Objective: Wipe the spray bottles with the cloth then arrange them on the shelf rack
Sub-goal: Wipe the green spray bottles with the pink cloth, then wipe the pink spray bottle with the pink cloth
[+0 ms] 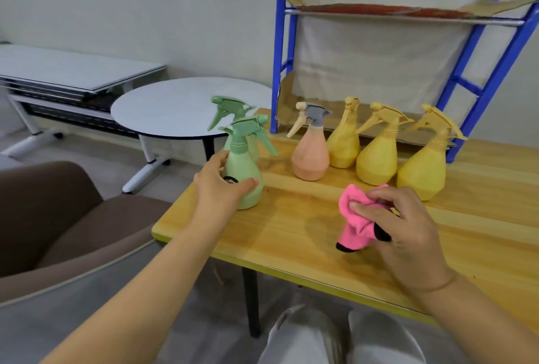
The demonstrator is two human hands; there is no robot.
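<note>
Bottle handling: left hand (221, 185) fingers wrap the front green spray bottle (243, 177) (light, smooth plastic, likely slippery) at its belly; right hand (399, 226), at three o'clock, fingers bunch the soft pink cloth (357, 218).

A plain pale wall (145, 8) backs the scene, lit evenly. At left, a folded white table (73, 72) on castered legs stands beside a round white side table (175, 107) with a dark pedestal. A brown upholstered chair (58, 203) with pale piping fills the lower left, next to the wooden surface (291, 232) with yellow edging, on a grey floor (180, 165).
</note>
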